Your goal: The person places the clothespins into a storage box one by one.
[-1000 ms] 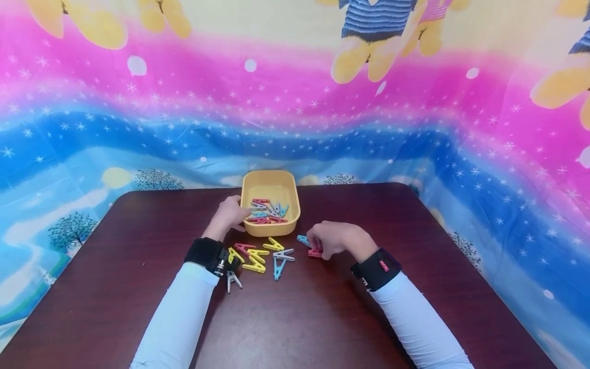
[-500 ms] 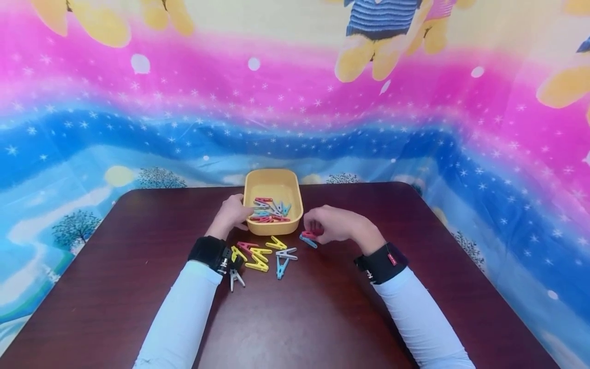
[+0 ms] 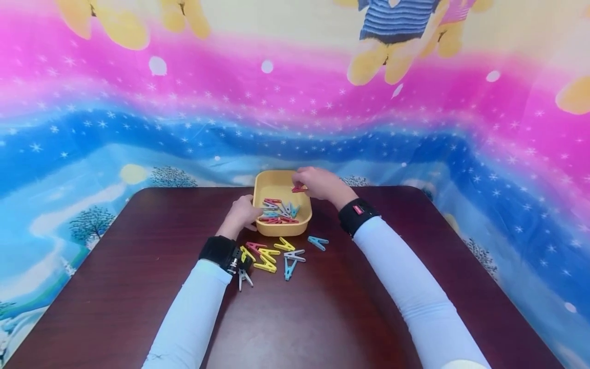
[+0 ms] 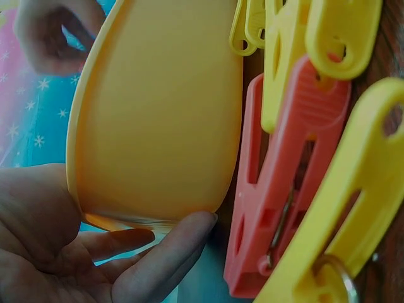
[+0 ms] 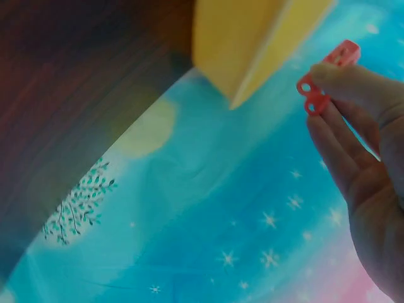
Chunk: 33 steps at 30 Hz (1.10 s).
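My right hand [image 3: 320, 183] pinches a red clothespin [image 5: 341, 57] between thumb and fingers, over the right rim of the yellow plastic bin [image 3: 306, 225]. At the bin's left side, my left hand [image 3: 240, 212] grips its wall, thumb at the rim and fingers along the outside [image 4: 183, 252]. Inside the bin lie red, blue and grey clothespins [image 3: 276, 220]. On the table in front of it are several yellow clothespins [image 3: 266, 264], a red one [image 4: 287, 183], a grey one [image 3: 295, 255] and blue ones [image 3: 318, 243].
The dark wooden table [image 3: 295, 323] runs back to a patterned cloth backdrop [image 3: 230, 118]. A light grey clothespin [image 3: 245, 279] lies beside the left wrist strap [image 3: 218, 252]. The bin stands near the table's far edge.
My right hand has picked up the red clothespin from beside the blue one and carried it up and left to the bin. My left hand stays at the bin.
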{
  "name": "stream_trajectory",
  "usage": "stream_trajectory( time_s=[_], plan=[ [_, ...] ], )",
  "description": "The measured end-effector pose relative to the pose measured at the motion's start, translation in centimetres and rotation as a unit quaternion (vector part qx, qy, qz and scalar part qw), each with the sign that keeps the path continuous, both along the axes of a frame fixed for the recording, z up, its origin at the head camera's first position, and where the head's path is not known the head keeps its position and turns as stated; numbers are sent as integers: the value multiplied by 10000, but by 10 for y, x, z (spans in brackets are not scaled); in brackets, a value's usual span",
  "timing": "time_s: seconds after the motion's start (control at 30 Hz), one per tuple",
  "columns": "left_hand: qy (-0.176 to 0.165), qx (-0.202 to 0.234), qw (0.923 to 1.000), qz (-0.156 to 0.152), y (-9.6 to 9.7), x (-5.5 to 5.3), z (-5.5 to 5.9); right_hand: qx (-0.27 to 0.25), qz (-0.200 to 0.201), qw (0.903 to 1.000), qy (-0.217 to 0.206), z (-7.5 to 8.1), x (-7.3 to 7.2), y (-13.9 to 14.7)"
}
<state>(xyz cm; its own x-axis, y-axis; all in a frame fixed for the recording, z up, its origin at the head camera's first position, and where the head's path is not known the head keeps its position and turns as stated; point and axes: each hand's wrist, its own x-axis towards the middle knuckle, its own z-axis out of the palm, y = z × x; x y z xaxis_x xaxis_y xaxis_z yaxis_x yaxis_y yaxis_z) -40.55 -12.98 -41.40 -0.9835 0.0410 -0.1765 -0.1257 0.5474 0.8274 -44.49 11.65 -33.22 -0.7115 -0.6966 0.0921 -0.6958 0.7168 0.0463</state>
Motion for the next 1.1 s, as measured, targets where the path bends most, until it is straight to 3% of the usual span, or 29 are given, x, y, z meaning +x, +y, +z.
stream_trajectory(
  time_s=[0.13, 0.27, 0.37, 0.63, 0.9, 1.1],
  plan=[
    [12, -68, 10000, 36, 2, -2, -1, 645, -60, 9974, 318, -4, -15, -13],
    [21, -62, 10000, 56, 2, -4, -4, 1603, 126, 9850, 621, -14, -26, -25],
    [19, -22, 10000, 48, 2, -5, -4, 2083, 205, 9759, 623, -21, -32, -31],
    [49, -80, 9999, 115, 2, -3, -2, 2405, 281, 9687, 556, -40, -40, -41],
    [-16, -88, 9999, 110, 2, -2, -1, 2271, 196, 9731, 326, -51, -42, -42],
    [28, -136, 9998, 138, 3, -5, -3, 2278, 228, 9725, 420, -53, -40, -42]
  ],
)
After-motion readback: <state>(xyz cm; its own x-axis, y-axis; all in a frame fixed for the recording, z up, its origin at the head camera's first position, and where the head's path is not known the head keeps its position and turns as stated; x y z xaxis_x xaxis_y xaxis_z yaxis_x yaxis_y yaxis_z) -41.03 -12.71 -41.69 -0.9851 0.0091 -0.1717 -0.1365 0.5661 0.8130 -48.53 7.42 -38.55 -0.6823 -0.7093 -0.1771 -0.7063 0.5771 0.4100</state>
